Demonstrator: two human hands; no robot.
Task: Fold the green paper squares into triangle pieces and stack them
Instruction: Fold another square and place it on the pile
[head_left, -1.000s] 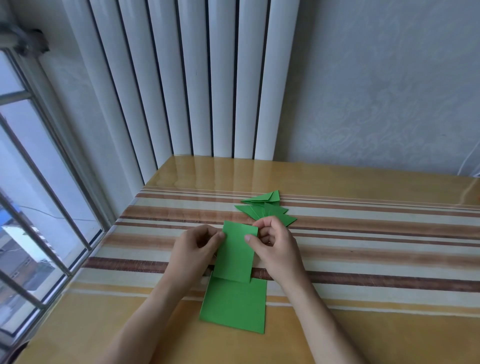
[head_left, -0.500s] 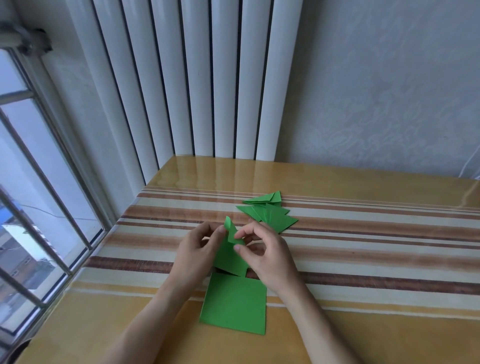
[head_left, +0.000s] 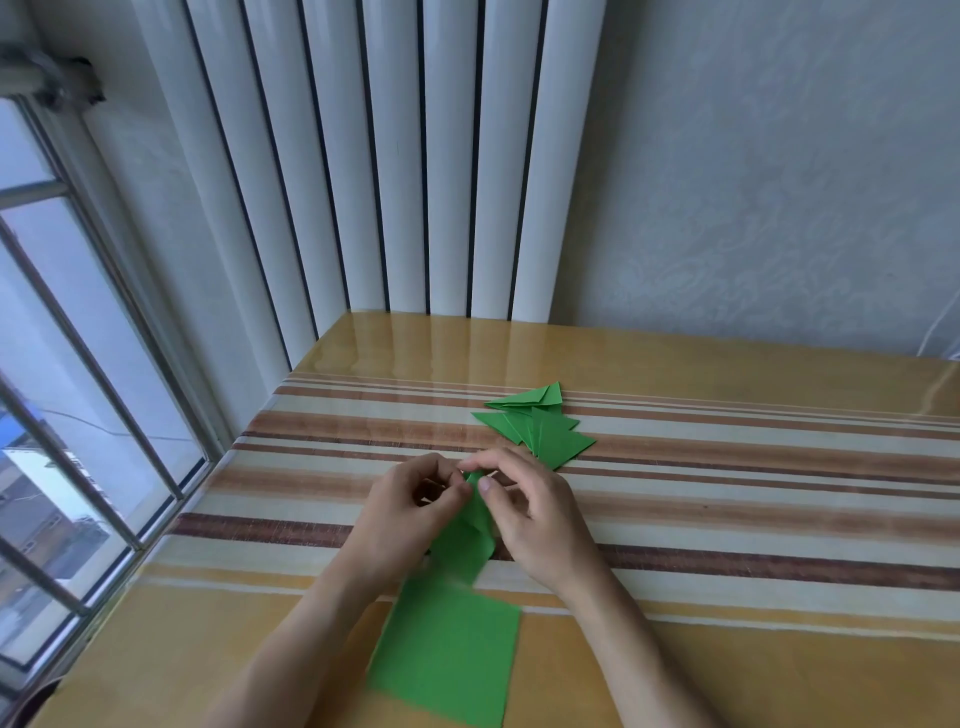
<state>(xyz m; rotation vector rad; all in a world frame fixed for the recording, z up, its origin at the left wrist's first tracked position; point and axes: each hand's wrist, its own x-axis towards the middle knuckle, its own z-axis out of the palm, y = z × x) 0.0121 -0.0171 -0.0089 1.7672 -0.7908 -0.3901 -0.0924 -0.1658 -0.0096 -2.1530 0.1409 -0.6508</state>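
Over the striped counter (head_left: 727, 499), seen from the head camera, two bare hands meet at the middle of the frame around one green paper piece (head_left: 462, 540). That piece is lifted off the counter and partly folded, narrow at its far end between the hands and wider toward the person, where its near edge overlaps the far edge of the flat green squares (head_left: 452, 660). The left hand (head_left: 410, 509) has its fingers curled in, its grip pinching the paper's left side near the top. The right hand (head_left: 530, 514) is also curled, its thumb (head_left: 485, 486) pressed against the right side of the fold and its forefinger arched over the tip, so both grips are clenched on the same piece. How many layers the fold has cannot be told. The flat green squares lie nearer the person, on the plain yellow band of the counter, tilted a little and slightly blurred at the left edge. Beyond the hands, just past the right hand's fingers, a fanned pile of folded triangles (head_left: 540, 428) lies on the brown and cream stripes, their points spreading outward. A white ribbed radiator (head_left: 395, 171) stands against the wall behind the counter, and a barred window (head_left: 78, 415) fills the left side.
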